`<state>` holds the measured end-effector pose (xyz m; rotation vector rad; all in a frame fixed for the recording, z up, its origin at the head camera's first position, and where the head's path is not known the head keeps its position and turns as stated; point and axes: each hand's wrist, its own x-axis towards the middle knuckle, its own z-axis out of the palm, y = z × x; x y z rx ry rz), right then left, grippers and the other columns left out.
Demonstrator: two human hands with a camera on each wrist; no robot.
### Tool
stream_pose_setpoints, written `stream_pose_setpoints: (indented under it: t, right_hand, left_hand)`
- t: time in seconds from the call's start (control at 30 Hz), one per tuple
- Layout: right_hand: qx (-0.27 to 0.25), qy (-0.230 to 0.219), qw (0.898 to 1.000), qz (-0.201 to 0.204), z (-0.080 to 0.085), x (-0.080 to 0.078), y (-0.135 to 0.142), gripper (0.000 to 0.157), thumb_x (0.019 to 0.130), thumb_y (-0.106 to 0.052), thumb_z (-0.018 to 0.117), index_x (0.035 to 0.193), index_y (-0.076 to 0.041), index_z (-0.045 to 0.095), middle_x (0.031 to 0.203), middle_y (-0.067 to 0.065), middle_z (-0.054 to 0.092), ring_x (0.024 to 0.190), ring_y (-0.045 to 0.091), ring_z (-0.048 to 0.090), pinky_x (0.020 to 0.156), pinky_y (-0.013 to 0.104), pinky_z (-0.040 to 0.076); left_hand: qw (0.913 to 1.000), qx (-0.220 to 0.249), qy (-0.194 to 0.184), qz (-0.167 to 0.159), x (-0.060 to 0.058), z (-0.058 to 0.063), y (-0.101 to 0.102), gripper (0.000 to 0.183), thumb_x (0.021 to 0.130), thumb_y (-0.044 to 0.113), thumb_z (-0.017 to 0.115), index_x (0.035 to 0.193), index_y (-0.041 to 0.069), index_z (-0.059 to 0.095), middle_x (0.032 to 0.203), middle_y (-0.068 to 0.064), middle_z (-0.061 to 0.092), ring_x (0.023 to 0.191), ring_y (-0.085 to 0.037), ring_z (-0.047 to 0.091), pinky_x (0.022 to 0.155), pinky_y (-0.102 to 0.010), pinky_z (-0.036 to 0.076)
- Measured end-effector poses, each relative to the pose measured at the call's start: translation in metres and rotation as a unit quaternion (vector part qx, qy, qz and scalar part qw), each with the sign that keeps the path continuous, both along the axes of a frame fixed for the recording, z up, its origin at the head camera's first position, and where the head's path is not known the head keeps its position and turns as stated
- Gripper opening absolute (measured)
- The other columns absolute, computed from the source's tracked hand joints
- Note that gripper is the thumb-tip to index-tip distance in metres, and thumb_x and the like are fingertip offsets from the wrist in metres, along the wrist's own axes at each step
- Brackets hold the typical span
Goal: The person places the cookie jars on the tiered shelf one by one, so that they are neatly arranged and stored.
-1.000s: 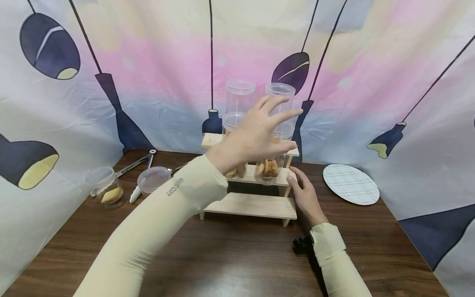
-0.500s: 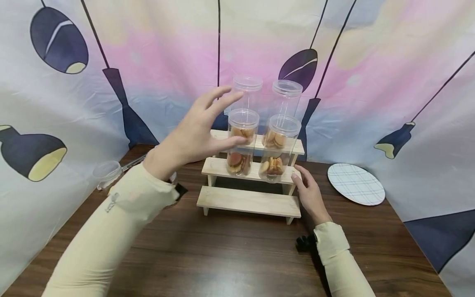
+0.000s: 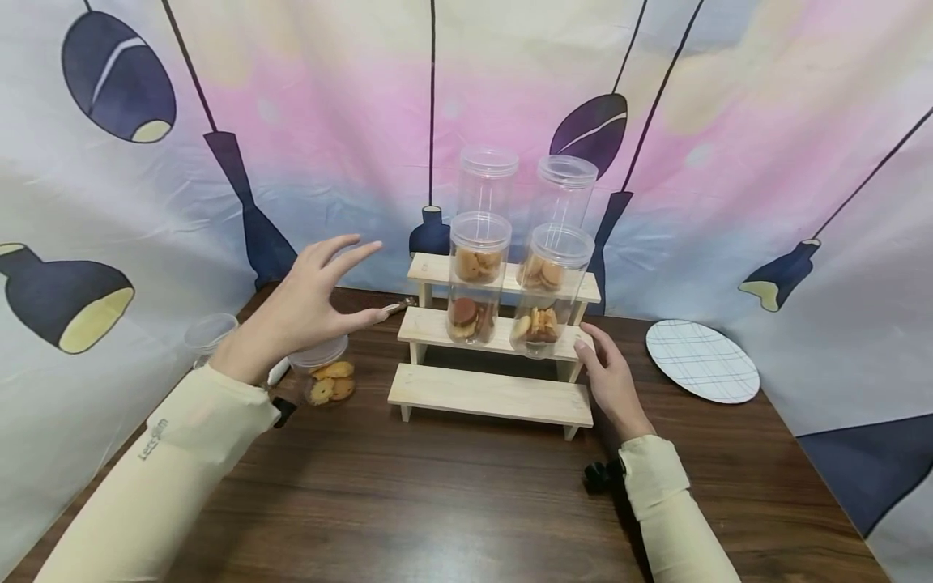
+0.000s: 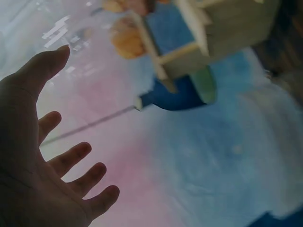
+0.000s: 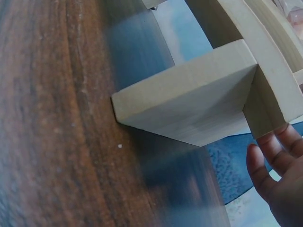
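Note:
A three-step wooden stand (image 3: pixel 488 393) stands on the table. Two clear lidded jars stand on its middle step: the left one (image 3: pixel 474 316) holds macarons, the right one (image 3: pixel 541 328) cookies. Behind them, two more jars (image 3: pixel 488 182) rise from the top step. My left hand (image 3: pixel 306 304) hovers left of the stand, thumb and fingers spread with nothing between them. A lidded cookie jar (image 3: pixel 331 382) sits on the table below it, partly hidden by it. With fingertips, my right hand (image 3: pixel 612 385) touches the right end of the middle step; the right wrist view shows them at the wood's edge.
Another jar (image 3: pixel 207 330) stands at the far left, mostly behind my left arm. A metal utensil end (image 3: pixel 399 306) shows left of the stand. On the right lies a white checked plate (image 3: pixel 703 362). A patterned cloth (image 3: pixel 350 146) hangs behind the table (image 3: pixel 437 510).
My left hand has moved left and down, away from the jars on the stand, uncovering them and then the table's cookie jar. My right hand keeps its place at the stand's end.

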<state>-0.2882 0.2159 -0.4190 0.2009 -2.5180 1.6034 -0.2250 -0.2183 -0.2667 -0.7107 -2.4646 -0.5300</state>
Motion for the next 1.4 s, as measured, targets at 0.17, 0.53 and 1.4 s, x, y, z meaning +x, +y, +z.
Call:
stream_pose_setpoints:
  t: [0.17, 0.53, 1.4]
  right_hand:
    - [-0.005, -0.002, 1.000, 0.004, 0.000, 0.000, 0.000, 0.053, 0.103, -0.048, 0.050, 0.152, -0.032, 0.041, 0.097, 0.010, 0.055, 0.092, 0.035, 0.056, 0.081, 0.039, 0.045]
    - [0.000, 0.012, 1.000, 0.003, 0.003, 0.004, -0.001, 0.054, 0.100, -0.055, 0.049, 0.150, -0.034, 0.044, 0.093, 0.011, 0.054, 0.085, 0.028, 0.056, 0.081, 0.037, 0.046]
    - [-0.004, 0.016, 1.000, -0.001, 0.001, 0.004, -0.001, 0.055, 0.100, -0.055, 0.049, 0.150, -0.032, 0.044, 0.091, 0.013, 0.056, 0.084, 0.029, 0.055, 0.078, 0.038, 0.046]
  left_hand:
    - [0.9987, 0.007, -0.039, 0.033, 0.006, -0.025, -0.023, 0.086, 0.078, 0.030, 0.086, 0.151, 0.018, 0.045, 0.150, -0.024, 0.038, 0.135, -0.054, 0.031, 0.104, -0.070, 0.028]
    - [0.9958, 0.011, -0.068, 0.060, 0.011, -0.072, -0.055, 0.088, 0.072, 0.030, 0.089, 0.149, 0.015, 0.048, 0.145, -0.032, 0.039, 0.130, -0.056, 0.036, 0.098, -0.071, 0.030]
    - [0.9897, 0.009, -0.112, 0.089, 0.012, -0.102, -0.057, 0.076, 0.077, 0.035, 0.087, 0.142, 0.013, 0.055, 0.142, -0.029, 0.041, 0.123, -0.055, 0.042, 0.089, -0.067, 0.043]
